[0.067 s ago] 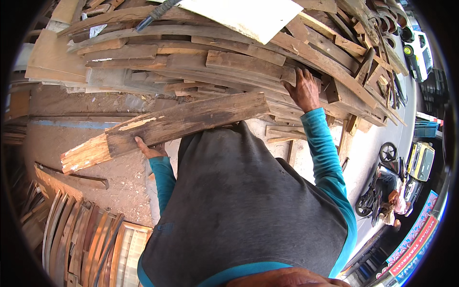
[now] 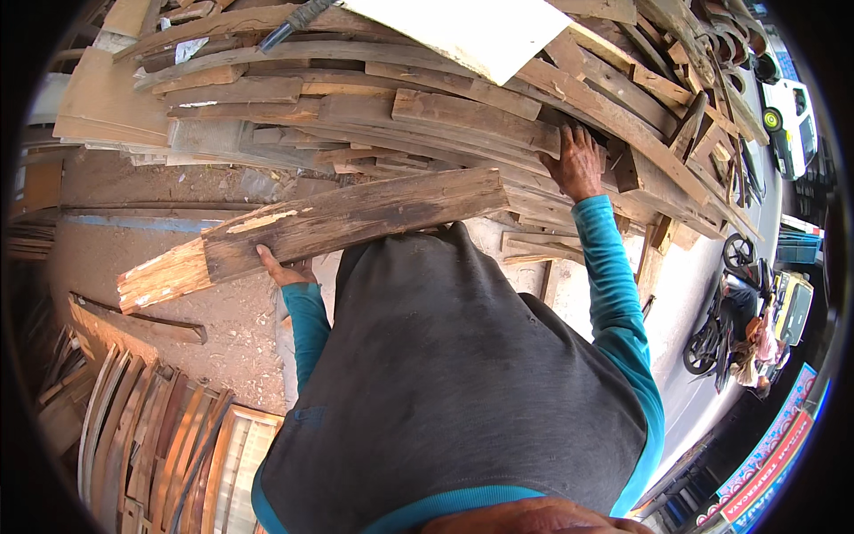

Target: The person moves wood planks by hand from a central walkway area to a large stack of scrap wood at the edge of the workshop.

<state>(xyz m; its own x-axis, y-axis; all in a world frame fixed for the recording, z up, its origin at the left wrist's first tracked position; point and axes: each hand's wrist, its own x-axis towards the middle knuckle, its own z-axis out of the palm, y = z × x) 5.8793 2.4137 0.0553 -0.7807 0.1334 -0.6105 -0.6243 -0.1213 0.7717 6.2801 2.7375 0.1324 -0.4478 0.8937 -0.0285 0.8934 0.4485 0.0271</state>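
Note:
My left hand (image 2: 286,270) is closed on the near edge of a long weathered plank (image 2: 356,214), its thumb on the face and the other fingers partly hidden. The plank lies slanted before my waist, dark along most of its length, with a pale, splintered left end (image 2: 163,276). My right hand (image 2: 576,165) reaches to the pile and grips the right end of a brown board (image 2: 476,118) there, thumb on its near side and fingers over its top.
The stacked lumber pile (image 2: 347,111) spans the far side, with a white sheet (image 2: 480,36) on top. Upright wooden frames (image 2: 169,445) stand at lower left. A short curved board (image 2: 142,322) lies on the ground. Rightward is a road with a motorcycle (image 2: 731,311) and parked vehicles.
The motorcycle on the road has moved up and slightly right in the view. The whole scene has shifted a little; both hands keep their hold.

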